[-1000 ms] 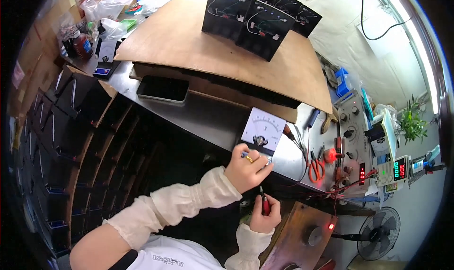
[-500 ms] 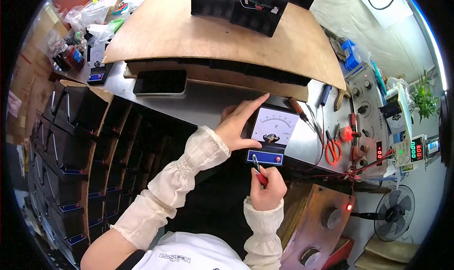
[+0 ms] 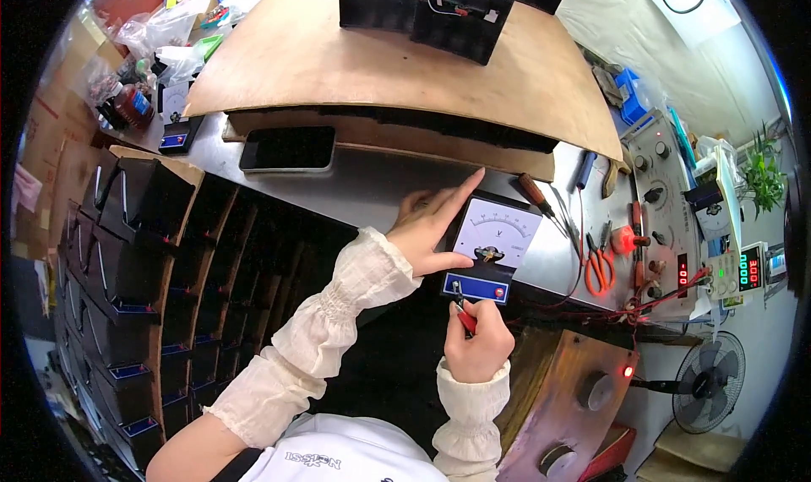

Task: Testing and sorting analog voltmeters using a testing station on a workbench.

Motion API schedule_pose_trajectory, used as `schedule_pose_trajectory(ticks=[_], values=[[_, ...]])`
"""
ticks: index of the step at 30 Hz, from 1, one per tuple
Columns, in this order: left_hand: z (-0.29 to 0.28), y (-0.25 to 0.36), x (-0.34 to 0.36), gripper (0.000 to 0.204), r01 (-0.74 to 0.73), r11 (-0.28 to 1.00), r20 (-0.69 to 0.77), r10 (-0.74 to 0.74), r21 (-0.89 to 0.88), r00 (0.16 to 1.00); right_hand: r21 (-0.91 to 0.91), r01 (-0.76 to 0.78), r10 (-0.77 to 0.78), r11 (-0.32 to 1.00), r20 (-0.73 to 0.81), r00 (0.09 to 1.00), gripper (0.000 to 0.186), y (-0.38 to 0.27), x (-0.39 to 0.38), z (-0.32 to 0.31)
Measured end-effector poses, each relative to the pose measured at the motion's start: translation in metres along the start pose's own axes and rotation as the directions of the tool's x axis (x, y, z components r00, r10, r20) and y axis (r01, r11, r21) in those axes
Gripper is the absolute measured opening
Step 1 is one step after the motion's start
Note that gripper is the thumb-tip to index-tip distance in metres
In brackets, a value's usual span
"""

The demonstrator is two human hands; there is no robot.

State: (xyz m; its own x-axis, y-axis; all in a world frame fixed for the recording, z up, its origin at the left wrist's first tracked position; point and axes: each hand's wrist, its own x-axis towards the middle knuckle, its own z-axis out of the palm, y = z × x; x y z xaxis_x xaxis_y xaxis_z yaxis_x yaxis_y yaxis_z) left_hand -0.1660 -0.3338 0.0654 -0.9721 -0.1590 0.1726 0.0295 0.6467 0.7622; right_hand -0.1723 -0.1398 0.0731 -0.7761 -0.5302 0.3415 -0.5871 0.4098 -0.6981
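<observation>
A black-cased panel meter [image 3: 497,233] with a white dial and a blue lower strip sits at the bench's front edge. Along its left side lies my left hand [image 3: 428,235], fingers stretched and thumb spread against the lower left of the case. My right hand [image 3: 479,341] is closed around a small red-handled tool [image 3: 465,317] with a metal tip. That tip meets the left end of the blue strip; its exact kind is partly hidden by my fingers. A red terminal shows at the strip's right end.
Right of the meter lie a brown-handled screwdriver [image 3: 532,191], orange-handled scissors [image 3: 601,271] and red leads. Beyond them stands a control panel [image 3: 663,203] with dials. A phone [image 3: 287,149] lies under the wooden shelf [image 3: 380,68]. Stacked black meters [image 3: 127,304] fill the left side.
The whole view has shifted slightly. Both hands keep nearly the same places at the meter, the tool's tip still at the strip's left end.
</observation>
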Motion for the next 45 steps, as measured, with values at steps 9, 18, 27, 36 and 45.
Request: schedule_pose_trajectory(ticks=[9,18,27,36,45], values=[[0.002,0.002,-0.001,0.113,-0.034,0.998,-0.101,0.039,0.054,0.994,0.651,-0.215,0.398,0.728,-0.145,0.906,0.031,0.027,-0.030,0.003],[0.001,0.000,-0.003,0.114,-0.022,0.997,-0.106,0.030,0.076,0.994,0.091,0.042,-0.016,0.995,-0.264,0.965,0.016,0.041,0.001,-0.031],[0.002,0.003,-0.005,0.114,-0.016,0.996,-0.116,0.026,0.091,0.993,0.173,-0.149,0.192,0.974,-0.262,0.946,0.019,0.036,-0.006,-0.018],[-0.004,0.002,0.007,0.113,-0.061,0.996,-0.127,0.069,0.069,0.989,0.121,-0.033,0.064,0.992,-0.260,0.963,0.031,0.038,0.009,-0.029],[0.039,0.056,-0.025,0.083,-0.293,0.843,-0.320,0.460,0.452,0.828,0.174,-0.080,0.113,0.981,-0.186,0.976,0.116,0.043,-0.001,0.027]])
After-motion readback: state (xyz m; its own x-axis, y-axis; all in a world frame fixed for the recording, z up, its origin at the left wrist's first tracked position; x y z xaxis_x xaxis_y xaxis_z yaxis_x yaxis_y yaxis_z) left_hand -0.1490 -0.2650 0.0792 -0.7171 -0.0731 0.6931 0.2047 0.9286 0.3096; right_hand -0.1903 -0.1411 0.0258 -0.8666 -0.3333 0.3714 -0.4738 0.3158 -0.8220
